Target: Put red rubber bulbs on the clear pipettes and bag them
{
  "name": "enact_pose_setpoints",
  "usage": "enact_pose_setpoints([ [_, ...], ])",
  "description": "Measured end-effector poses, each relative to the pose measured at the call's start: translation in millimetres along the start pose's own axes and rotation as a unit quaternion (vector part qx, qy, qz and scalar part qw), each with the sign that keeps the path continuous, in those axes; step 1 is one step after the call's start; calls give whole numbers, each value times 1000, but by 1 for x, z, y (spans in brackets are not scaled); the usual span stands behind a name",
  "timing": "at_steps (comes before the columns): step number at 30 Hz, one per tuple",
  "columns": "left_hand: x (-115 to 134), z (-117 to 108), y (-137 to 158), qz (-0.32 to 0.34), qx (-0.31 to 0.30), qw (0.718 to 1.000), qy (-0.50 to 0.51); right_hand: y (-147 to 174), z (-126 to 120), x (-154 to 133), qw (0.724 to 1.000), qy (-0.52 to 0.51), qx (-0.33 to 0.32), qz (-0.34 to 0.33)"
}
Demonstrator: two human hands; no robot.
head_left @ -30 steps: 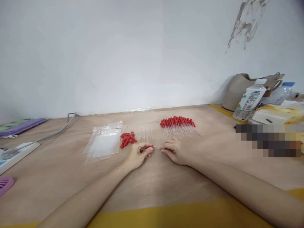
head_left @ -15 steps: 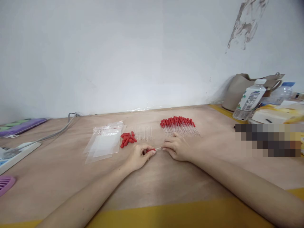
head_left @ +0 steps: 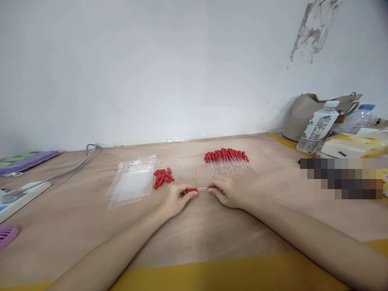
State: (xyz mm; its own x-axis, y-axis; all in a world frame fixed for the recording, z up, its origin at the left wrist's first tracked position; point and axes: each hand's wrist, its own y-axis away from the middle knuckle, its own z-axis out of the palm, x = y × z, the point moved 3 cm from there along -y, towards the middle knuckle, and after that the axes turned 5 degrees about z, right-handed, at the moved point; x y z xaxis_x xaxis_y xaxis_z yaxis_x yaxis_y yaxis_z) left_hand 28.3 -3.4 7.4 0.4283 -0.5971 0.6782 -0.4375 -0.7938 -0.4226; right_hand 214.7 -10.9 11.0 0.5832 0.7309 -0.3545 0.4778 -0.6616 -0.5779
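Note:
My left hand (head_left: 179, 199) pinches a red rubber dropper bulb (head_left: 192, 190) between thumb and fingers. From its right end runs a thin clear glass tube (head_left: 202, 189), whose far end is closed in the fingers of my right hand (head_left: 224, 192). Beyond my left hand lies a small heap of loose red bulbs (head_left: 163, 178). Beside that heap several bare glass tubes (head_left: 184, 169) lie in a row. Past my right hand sits a row of droppers (head_left: 228, 158), red bulbs at the back and glass tips toward me.
Clear zip bags (head_left: 133, 184) lie left of the bulbs. At far left are a power strip (head_left: 30, 198) with a grey cable, a purple pack (head_left: 33, 161) and a pink object (head_left: 7, 236). On the right stand a bottle (head_left: 318, 127), a beige bag (head_left: 300, 115) and a tissue pack (head_left: 348, 147).
My right hand's fingers have closed on the glass tube's free end and lowered slightly. More of the tube shows between my hands. My left hand keeps its hold on the bulb.

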Motion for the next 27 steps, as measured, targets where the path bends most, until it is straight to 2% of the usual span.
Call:
enact_pose_setpoints([
  [9,-3,2,3,-12,-21,999,25,-2,11,-3,1000,2,16,-21],
  [24,1,1,1,18,-27,999,-6,-8,16,-4,995,-1,-72,66],
  [27,-2,0,1,11,-16,1000,-6,-12,12,-5,995,15,-85,57],
])
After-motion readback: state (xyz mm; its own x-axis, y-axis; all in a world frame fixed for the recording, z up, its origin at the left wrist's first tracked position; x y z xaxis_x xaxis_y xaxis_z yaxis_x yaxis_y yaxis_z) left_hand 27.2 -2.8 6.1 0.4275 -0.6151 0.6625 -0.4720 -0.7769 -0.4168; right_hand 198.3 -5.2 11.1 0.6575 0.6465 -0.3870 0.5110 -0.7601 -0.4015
